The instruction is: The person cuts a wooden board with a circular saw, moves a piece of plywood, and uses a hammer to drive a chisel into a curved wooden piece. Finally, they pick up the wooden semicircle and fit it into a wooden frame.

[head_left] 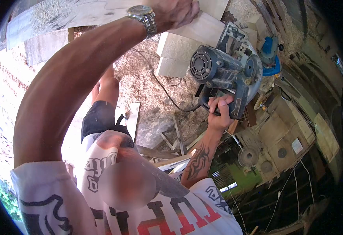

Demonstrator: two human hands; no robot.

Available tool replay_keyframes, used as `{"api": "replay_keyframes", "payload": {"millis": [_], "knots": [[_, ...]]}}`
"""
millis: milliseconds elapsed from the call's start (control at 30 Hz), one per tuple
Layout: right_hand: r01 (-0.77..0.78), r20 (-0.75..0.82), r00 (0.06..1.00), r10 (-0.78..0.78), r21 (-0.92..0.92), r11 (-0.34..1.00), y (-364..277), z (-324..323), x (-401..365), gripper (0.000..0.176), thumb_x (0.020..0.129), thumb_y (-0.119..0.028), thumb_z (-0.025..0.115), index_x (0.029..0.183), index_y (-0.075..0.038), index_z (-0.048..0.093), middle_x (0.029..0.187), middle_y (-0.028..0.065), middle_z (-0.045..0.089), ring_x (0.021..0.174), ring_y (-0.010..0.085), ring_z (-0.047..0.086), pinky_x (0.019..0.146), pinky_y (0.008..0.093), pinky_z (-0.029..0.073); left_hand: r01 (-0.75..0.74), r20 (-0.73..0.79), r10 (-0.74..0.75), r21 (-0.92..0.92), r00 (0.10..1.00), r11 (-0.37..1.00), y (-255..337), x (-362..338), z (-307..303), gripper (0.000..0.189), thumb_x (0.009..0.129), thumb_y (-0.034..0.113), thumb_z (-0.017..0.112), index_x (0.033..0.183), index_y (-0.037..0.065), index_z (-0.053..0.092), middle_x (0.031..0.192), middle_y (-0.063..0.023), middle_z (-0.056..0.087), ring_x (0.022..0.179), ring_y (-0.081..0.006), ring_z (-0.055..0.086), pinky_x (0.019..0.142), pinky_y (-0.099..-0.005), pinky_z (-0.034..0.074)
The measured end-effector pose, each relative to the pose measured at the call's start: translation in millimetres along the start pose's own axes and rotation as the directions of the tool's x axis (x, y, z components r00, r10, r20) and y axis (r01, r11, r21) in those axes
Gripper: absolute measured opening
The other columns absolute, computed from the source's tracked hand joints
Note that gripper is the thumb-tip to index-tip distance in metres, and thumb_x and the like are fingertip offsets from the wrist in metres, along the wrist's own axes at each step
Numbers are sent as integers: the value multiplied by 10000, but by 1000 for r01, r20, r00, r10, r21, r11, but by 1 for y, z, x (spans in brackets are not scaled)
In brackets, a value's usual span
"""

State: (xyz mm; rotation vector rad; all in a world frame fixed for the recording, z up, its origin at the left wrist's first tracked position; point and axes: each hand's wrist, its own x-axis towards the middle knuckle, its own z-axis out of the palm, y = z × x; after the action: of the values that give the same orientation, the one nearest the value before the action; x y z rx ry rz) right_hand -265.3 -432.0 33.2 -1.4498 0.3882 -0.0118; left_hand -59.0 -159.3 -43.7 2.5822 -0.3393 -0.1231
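My right hand [220,111] is wrapped round the rear handle of a dusty circular saw [214,66]. The saw's base plate lies by the end of a pale wooden board [206,27]. At the top edge of the view, my left hand [181,13] has its fingers curled down on this board, and part of it is cut off by the frame. A metal wristwatch [142,13] sits on my left wrist. From the saw's handle a dark power cord [165,92] runs down and left across the ground. The blade is hidden from this side.
Wood blocks [173,56] lie beneath the board, left of the saw. A blue tool [271,56] rests right of it. Sawdust [140,74] covers the ground, with loose wood strips [175,137] near my body. Hanging wires [296,184] show at lower right.
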Motion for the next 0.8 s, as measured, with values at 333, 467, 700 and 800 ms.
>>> {"api": "replay_keyframes", "payload": {"millis": [333, 467, 700, 800], "knots": [[33, 24, 999, -30, -122, 992, -3, 8, 6, 172, 824, 9, 548, 956, -74, 473, 723, 47, 467, 494, 170, 461, 610, 398, 442, 2, 19, -2, -18, 1000, 1000, -1, -1, -2, 513, 932, 350, 463, 526, 84, 629, 537, -153, 617, 468, -297, 613, 500, -435, 471], [26, 17, 1000, -24, -84, 996, -3, 7, 10, 190, 823, 21, 562, 970, -71, 485, 742, 57, 488, 504, 173, 479, 603, 405, 443, 12, -17, -12, -5, 1000, 1000, -1, -2, 0, 506, 930, 340, 474, 517, 90, 624, 521, -146, 607, 448, -284, 602, 477, -431, 455], [30, 32, 999, -27, -86, 996, -4, 11, 13, 194, 820, 15, 571, 965, -71, 475, 733, 55, 475, 503, 173, 481, 602, 403, 442, 15, -8, -15, -9, 1000, 1000, -1, -3, -2, 505, 934, 335, 477, 519, 90, 627, 518, -140, 608, 436, -276, 597, 474, -425, 455], [25, 28, 999, -22, -117, 993, -5, 12, 15, 180, 824, -5, 568, 949, -77, 459, 710, 44, 439, 500, 169, 469, 609, 400, 438, 25, 14, -25, -37, 1000, 999, 1, -3, -6, 502, 938, 334, 477, 529, 88, 634, 531, -143, 616, 446, -278, 606, 481, -422, 467]]}}
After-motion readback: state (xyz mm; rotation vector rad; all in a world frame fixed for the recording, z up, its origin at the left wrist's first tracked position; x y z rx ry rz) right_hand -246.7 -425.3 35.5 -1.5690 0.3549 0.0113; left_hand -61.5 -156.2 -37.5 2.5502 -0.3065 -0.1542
